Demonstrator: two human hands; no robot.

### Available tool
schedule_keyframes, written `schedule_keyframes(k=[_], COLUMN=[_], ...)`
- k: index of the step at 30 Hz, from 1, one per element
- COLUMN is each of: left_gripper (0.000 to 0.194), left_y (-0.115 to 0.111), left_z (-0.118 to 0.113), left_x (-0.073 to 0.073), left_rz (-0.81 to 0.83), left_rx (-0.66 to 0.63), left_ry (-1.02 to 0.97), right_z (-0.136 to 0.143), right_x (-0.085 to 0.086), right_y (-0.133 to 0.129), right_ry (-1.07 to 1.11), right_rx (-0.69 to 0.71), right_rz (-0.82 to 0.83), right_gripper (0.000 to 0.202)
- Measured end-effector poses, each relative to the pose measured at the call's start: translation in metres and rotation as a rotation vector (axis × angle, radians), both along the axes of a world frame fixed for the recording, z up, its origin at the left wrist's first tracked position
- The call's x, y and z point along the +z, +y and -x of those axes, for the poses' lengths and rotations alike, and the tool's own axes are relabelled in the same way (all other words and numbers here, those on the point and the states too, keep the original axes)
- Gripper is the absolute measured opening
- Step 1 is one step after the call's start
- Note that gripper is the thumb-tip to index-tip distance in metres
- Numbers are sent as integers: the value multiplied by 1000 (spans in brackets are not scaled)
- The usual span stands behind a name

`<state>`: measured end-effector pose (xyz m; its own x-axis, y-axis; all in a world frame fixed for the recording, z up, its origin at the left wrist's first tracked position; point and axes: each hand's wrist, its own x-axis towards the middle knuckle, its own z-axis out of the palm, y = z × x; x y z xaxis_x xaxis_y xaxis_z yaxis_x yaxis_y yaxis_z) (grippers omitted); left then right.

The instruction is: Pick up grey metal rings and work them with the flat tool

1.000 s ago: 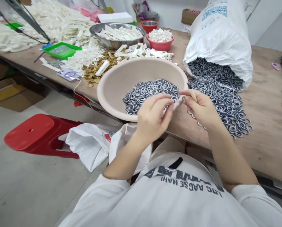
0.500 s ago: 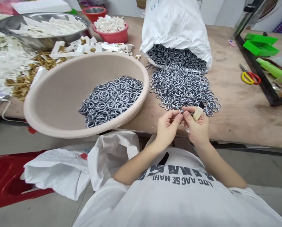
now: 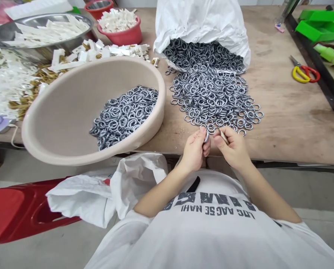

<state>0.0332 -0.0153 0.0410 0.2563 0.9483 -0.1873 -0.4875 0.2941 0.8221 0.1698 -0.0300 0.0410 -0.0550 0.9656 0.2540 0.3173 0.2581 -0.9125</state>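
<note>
While the left hand (image 3: 194, 148) is pinching one ring (image 3: 206, 136) between thumb and curled fingers at the table (image 3: 290, 119) edge, a slip looks likely to be dropping it off the edge toward the lap. Just right of it, the right hand (image 3: 232, 147) is gripping a small tool (image 3: 223, 137), fingers closed, tip angling at the ring. Both wrists are hovering just short of the ring pile (image 3: 211, 93); a nudge could be scattering it.
</note>
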Motion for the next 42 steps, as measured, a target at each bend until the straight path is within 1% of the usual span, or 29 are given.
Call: schedule_keyframes(k=[3,5,9,14,17,18,20,21,22,24,27,29,31,33,34,36,39,40,42], left_gripper=[58,58,58,56,54,53,51,50,49,46,40,40,39,37,37,36,38,38,38], left_y=[-2,-4,-7,-8,-13,-16,-21,-22,-22,-17,-6,0,4,6,6,6,1,-2,-6], left_z=[-1,-1,-2,-1,0,1,5,9,12,21,35,42,47,48,47,42,27,21,12], left_x=[6,10,13,9,7,7,7,7,6,4,-3,-6,-8,-9,-9,-9,-10,-10,-11], left_rz=[24,46,52,28,4,-14,-46,-52,-49,-47,-49,-37,-7,43,66,80,13,-19,-69], left_rx=[40,64,85,97,49,7,-91,-121,-117,-24,100,136,142,122,110,94,67,58,74], left_ry=[16,25,16,-2,7,10,3,-3,-7,17,91,90,52,11,-1,0,44,58,73], right_z=[-3,-2,1,5,-1,-5,-14,-17,-19,-17,-3,4,6,3,1,-2,4,9,21], right_x=[2,3,3,3,-1,-3,-8,-10,-12,-14,-13,-11,-11,-11,-11,-10,-7,-7,-9], right_y=[-8,-11,-13,-16,-9,-5,8,14,19,26,28,30,34,37,38,37,23,16,4], right_ry=[-248,-349,-436,-460,-453,-443,-421,-426,-465,-608,-852,-954,-973,-865,-750,-410,137,265,410], right_rx=[33,27,8,0,-10,-46,-164,-211,-224,-196,-118,-101,-113,-137,-143,-113,16,44,32], right_rz=[-115,-171,-229,-265,-215,-178,-90,-58,-41,-44,-45,-12,18,14,4,17,167,219,249], right_gripper=[36,37,39,41,40,40,42,43,42,35,30,24,18,15,14,16,25,28,31])
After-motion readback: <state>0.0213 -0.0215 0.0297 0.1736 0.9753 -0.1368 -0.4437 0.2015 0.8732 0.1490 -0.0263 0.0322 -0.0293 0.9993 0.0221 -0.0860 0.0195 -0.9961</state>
